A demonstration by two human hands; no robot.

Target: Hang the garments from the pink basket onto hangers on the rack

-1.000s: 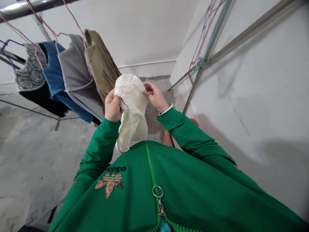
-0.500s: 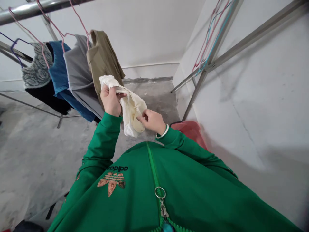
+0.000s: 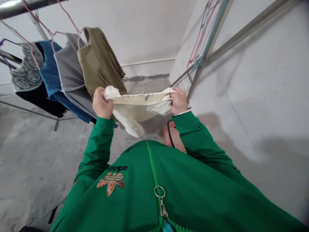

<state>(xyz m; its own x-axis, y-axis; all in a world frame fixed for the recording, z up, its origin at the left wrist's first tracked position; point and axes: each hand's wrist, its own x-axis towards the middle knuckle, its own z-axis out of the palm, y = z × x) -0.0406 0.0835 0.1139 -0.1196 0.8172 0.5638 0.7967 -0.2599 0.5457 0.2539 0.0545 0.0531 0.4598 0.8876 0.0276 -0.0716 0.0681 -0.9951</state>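
A cream-white garment [image 3: 142, 108] is stretched sideways in front of my chest, its opening edge pulled nearly straight. Its exact kind is hard to make out; one part hangs down on the left like a short sleeve or leg. My left hand [image 3: 102, 103] is closed around the bunched left end. The right end is gripped by my right hand [image 3: 179, 100], fingers folded over the edge. Just beyond my left hand hangs an olive-brown top [image 3: 100, 61] on a pink hanger [image 3: 77, 30].
A metal rail [image 3: 26, 7] at upper left carries a grey garment [image 3: 72, 64], a blue one [image 3: 51, 66] and a patterned black-and-white one [image 3: 26, 71]. Empty pink and blue hangers [image 3: 205, 35] hang from the right-hand metal frame [image 3: 241, 37]. A pink-red container [image 3: 175, 138] stands on the floor.
My hands have moved apart; the right one shifted right and up and now grips the garment's far end. The garment went from hanging bunched to stretched wide. The view has shifted slightly.
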